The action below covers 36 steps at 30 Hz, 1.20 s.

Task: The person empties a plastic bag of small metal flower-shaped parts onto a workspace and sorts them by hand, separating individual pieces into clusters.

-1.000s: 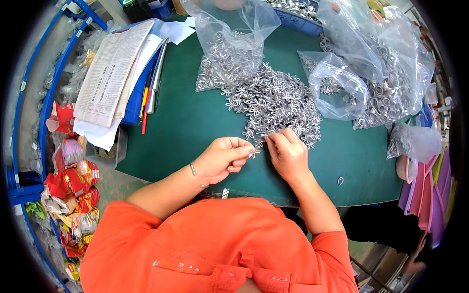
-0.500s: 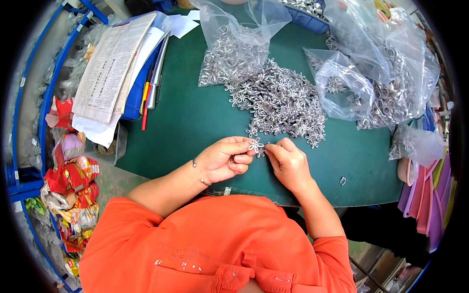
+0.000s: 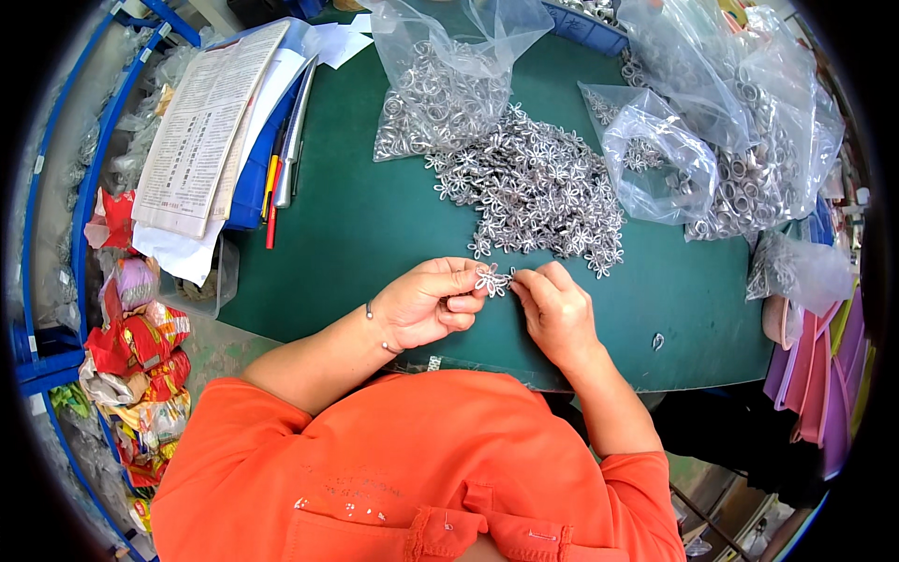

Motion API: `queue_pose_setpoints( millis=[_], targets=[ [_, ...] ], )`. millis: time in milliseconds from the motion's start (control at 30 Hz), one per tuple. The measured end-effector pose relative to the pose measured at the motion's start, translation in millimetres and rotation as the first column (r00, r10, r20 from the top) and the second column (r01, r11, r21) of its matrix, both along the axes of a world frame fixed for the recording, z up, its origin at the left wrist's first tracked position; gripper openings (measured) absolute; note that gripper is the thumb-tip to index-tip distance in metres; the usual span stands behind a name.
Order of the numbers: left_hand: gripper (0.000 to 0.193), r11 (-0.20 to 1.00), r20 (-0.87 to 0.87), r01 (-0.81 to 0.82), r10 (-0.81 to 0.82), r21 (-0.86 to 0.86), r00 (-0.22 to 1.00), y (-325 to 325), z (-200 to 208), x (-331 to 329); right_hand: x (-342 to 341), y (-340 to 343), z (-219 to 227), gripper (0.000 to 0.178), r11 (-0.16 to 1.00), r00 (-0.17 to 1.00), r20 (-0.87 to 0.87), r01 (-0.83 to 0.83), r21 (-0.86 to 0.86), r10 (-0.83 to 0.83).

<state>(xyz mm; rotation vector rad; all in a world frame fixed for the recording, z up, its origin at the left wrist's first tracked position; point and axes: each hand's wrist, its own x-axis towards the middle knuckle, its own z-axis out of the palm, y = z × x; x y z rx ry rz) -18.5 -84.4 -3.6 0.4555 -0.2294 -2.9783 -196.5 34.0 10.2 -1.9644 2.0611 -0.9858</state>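
Note:
Between my hands, over the near part of the green table, is a silver flower-shaped metal piece (image 3: 492,280). My left hand (image 3: 429,302) pinches it between thumb and fingers, with the other fingers curled. From the other side my right hand (image 3: 559,314) is closed, thumb and forefinger pinched at the flower's edge. Whether the right fingertips hold a second small part is too small to tell. Just beyond my hands lies a loose heap of similar silver flower pieces (image 3: 543,187). A clear bag of silver rings (image 3: 440,103) rests against the heap's far left side.
Papers (image 3: 201,131) on a blue holder, with pens (image 3: 272,201), lie at the left. More clear bags of metal rings (image 3: 749,178) crowd the right, near a blue bin (image 3: 590,28). A small silver piece (image 3: 657,342) lies on the green table (image 3: 356,187) at the right.
The flower piece has turned between my fingers and now shows more edge-on. My hands have otherwise barely moved; the whole view has shifted slightly.

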Motion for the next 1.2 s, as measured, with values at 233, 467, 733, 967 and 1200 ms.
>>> queue_pose_setpoints(
  millis=[233,467,733,967,1200],
  targets=[
    [0.013,1.000,-0.047,0.005,-0.005,-0.004,0.999,0.4,-1.2,0.8,0.5,-3.8,5.4,0.008,0.999,0.999,-0.048,-0.024,0.043,0.026],
    [0.012,1.000,-0.022,-0.014,0.014,-0.016,1.000,1.7,2.4,0.0,-11.5,3.4,12.8,0.009,0.907,0.196,0.897,-0.067,0.416,-0.397],
    [0.013,0.998,-0.029,-0.005,0.003,-0.069,1.000,3.4,2.4,-0.5,-18.8,12.2,1.2,0.011,0.958,-0.718,0.666,-0.286,-0.016,-0.203],
    [0.014,0.997,-0.016,-0.009,0.008,-0.078,1.000,3.9,3.9,-0.1,-17.4,12.3,1.8,0.012,0.953,-0.727,0.657,-0.299,-0.041,-0.200],
    [0.015,0.996,-0.013,0.005,-0.006,-0.092,1.000,4.6,4.1,-0.9,-17.3,14.7,-2.0,0.013,0.955,-0.714,0.678,-0.291,-0.061,-0.175]
  ],
)
